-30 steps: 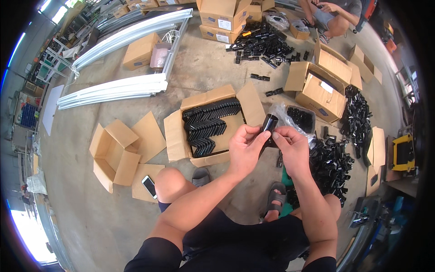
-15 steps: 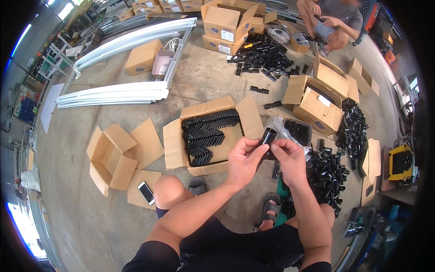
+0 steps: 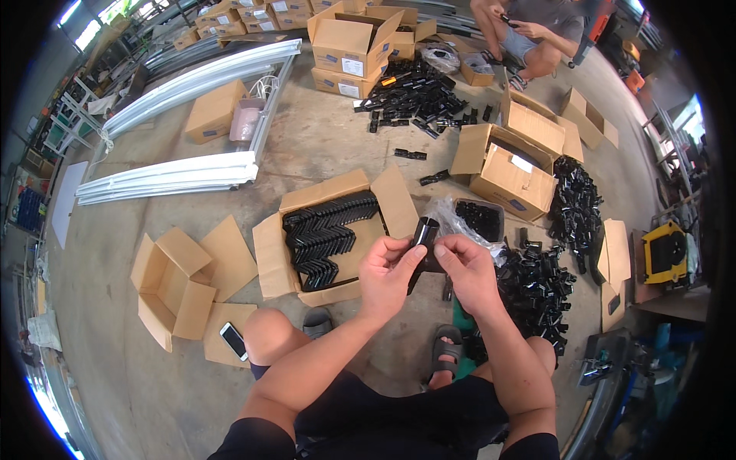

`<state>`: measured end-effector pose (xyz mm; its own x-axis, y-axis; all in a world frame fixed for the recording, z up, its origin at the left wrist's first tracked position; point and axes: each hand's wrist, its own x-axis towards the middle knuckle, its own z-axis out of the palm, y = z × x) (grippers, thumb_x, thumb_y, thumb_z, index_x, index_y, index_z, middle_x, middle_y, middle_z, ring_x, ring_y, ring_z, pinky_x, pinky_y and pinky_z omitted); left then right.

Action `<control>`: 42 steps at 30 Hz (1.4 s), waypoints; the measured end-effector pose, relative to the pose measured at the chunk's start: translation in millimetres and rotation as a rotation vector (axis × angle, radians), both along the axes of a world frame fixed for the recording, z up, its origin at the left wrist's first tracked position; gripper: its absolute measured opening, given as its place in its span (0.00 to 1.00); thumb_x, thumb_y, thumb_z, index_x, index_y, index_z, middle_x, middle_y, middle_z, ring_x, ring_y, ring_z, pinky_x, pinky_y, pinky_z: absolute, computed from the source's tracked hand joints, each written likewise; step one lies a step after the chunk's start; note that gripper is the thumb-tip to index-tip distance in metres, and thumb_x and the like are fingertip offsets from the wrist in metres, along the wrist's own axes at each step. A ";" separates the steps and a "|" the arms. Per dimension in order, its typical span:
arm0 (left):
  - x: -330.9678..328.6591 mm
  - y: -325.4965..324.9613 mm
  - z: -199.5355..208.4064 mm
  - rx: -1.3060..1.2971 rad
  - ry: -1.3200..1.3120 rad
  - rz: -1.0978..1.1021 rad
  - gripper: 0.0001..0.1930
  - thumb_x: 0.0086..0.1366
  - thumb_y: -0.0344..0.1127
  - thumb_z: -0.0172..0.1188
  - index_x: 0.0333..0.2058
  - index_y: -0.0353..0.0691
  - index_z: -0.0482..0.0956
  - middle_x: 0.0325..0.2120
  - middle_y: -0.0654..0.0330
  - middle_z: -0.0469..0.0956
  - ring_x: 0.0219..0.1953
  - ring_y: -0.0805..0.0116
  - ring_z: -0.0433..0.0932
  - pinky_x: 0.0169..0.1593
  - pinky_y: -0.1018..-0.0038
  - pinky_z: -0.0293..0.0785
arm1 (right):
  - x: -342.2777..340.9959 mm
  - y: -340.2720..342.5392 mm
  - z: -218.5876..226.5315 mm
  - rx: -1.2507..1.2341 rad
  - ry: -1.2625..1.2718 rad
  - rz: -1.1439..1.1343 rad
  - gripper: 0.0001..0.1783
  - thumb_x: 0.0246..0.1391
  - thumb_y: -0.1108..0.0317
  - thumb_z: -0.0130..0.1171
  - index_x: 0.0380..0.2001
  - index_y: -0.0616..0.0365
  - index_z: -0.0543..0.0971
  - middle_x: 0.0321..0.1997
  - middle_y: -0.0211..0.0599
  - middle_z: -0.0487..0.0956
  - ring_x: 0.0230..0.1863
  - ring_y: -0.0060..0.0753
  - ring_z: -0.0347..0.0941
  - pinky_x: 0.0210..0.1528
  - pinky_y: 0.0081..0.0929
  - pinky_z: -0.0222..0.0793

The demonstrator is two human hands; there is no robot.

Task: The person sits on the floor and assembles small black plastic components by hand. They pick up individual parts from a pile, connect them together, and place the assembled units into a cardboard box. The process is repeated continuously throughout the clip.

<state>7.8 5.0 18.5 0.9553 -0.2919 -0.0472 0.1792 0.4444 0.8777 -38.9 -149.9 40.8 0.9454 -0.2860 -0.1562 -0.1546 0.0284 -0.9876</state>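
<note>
You held a black angled bracket (image 3: 424,234) w/ both hands in front of you: your left hand (image 3: 386,274) gripped it from the left side, your right hand (image 3: 466,268) pinched its top w/ thumb and fingers. The bracket was above the floor, just right of the open carton (image 3: 295,264) w/ stacked black brackets (image 3: 326,238). Near your right knee lay a loose pile of black parts (image 3: 537,287), and a phone (image 3: 233,340) rested on flat cardboard at your left.
</note>
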 end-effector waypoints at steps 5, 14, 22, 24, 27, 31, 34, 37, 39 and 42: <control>-0.6 -1.4 -5.6 -0.049 -0.014 -0.008 0.08 0.69 0.24 0.66 0.43 0.31 0.76 0.41 0.56 0.85 0.41 0.77 0.81 0.46 0.80 0.78 | 0.5 5.1 -3.3 -0.028 0.019 -0.045 0.09 0.67 0.68 0.62 0.40 0.64 0.81 0.34 0.24 0.78 0.35 0.13 0.71 0.38 0.18 0.68; -0.8 -3.5 -8.3 -0.111 -0.003 -0.005 0.07 0.69 0.25 0.65 0.43 0.32 0.77 0.41 0.57 0.84 0.41 0.78 0.81 0.45 0.80 0.79 | 0.4 11.2 -5.6 0.010 -0.068 -0.068 0.06 0.67 0.70 0.61 0.41 0.62 0.80 0.36 0.23 0.79 0.37 0.13 0.71 0.40 0.17 0.68; -0.4 -3.1 -7.7 -0.103 0.033 -0.020 0.08 0.69 0.23 0.65 0.43 0.32 0.76 0.42 0.55 0.84 0.41 0.78 0.81 0.44 0.81 0.79 | -1.5 8.0 -4.2 -0.005 -0.060 -0.022 0.07 0.69 0.70 0.59 0.43 0.63 0.79 0.39 0.24 0.78 0.39 0.15 0.70 0.45 0.17 0.67; 1.1 0.3 -8.9 -0.098 0.039 -0.040 0.08 0.69 0.23 0.65 0.43 0.32 0.76 0.43 0.54 0.84 0.42 0.78 0.81 0.45 0.81 0.79 | -2.7 2.0 -10.2 -0.045 -0.028 -0.021 0.07 0.68 0.71 0.60 0.44 0.62 0.78 0.40 0.25 0.79 0.40 0.15 0.71 0.46 0.18 0.68; 0.9 -2.2 -9.1 -0.122 0.020 -0.023 0.08 0.69 0.23 0.65 0.43 0.32 0.75 0.42 0.55 0.84 0.42 0.78 0.81 0.45 0.81 0.79 | -1.3 10.4 -6.6 0.045 -0.106 -0.035 0.08 0.68 0.70 0.60 0.45 0.63 0.78 0.41 0.25 0.79 0.41 0.16 0.70 0.47 0.18 0.67; -0.1 1.2 -8.0 -0.102 0.000 -0.043 0.08 0.69 0.24 0.65 0.43 0.31 0.75 0.42 0.56 0.84 0.42 0.80 0.80 0.46 0.81 0.78 | -1.7 5.5 -7.2 0.053 -0.030 -0.006 0.06 0.68 0.72 0.60 0.44 0.62 0.78 0.40 0.24 0.78 0.42 0.15 0.71 0.49 0.18 0.67; -1.1 0.7 -8.6 -0.110 -0.002 -0.033 0.09 0.69 0.24 0.65 0.43 0.31 0.75 0.41 0.56 0.84 0.42 0.79 0.80 0.46 0.81 0.79 | -2.1 9.9 -4.8 0.072 -0.066 -0.022 0.05 0.68 0.72 0.59 0.44 0.62 0.78 0.40 0.23 0.78 0.42 0.15 0.70 0.48 0.17 0.67; -1.4 0.2 -7.1 -0.121 -0.001 -0.025 0.09 0.69 0.25 0.66 0.43 0.30 0.75 0.40 0.56 0.83 0.42 0.79 0.80 0.46 0.80 0.79 | -2.7 8.7 -5.3 0.066 -0.069 -0.013 0.06 0.68 0.71 0.59 0.44 0.62 0.78 0.41 0.24 0.78 0.42 0.15 0.70 0.49 0.18 0.66; -0.2 0.1 -6.2 -0.117 0.000 -0.021 0.09 0.69 0.26 0.66 0.43 0.30 0.75 0.40 0.57 0.83 0.41 0.79 0.80 0.46 0.80 0.79 | -0.3 8.1 -4.2 0.021 -0.035 -0.015 0.06 0.68 0.71 0.59 0.44 0.62 0.78 0.41 0.24 0.78 0.43 0.15 0.70 0.49 0.18 0.67; 2.1 -3.5 -7.9 -0.108 -0.012 -0.017 0.09 0.69 0.25 0.66 0.43 0.31 0.75 0.40 0.56 0.84 0.41 0.78 0.81 0.46 0.80 0.79 | -2.1 10.5 -1.1 0.058 -0.081 -0.034 0.06 0.69 0.70 0.59 0.43 0.62 0.78 0.41 0.24 0.78 0.43 0.16 0.70 0.50 0.18 0.67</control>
